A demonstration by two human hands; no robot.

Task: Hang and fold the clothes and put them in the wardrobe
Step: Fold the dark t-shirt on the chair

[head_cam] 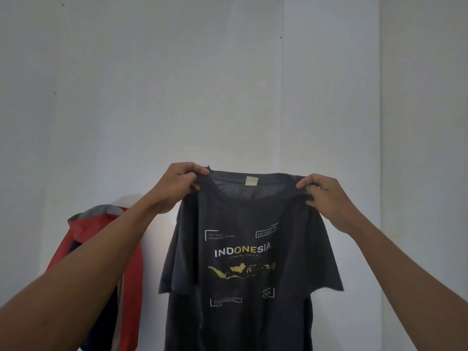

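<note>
Now, head view: holding dark grey cotton T-shirt with white-and-yellow "INDONESIA" print point(243, 252) up before pale wall point(228, 72), print facing me, body hanging free, so I can see its lie and find shoulder lines before hanging or folding. My left hand point(177, 188) pinched closed on left collar edge; my right hand point(326, 196) pinched closed on right collar edge, neckline stretched taut between them. Red-and-grey jacket point(101, 236) hangs behind my left forearm. Wardrobe not in sight.
</note>
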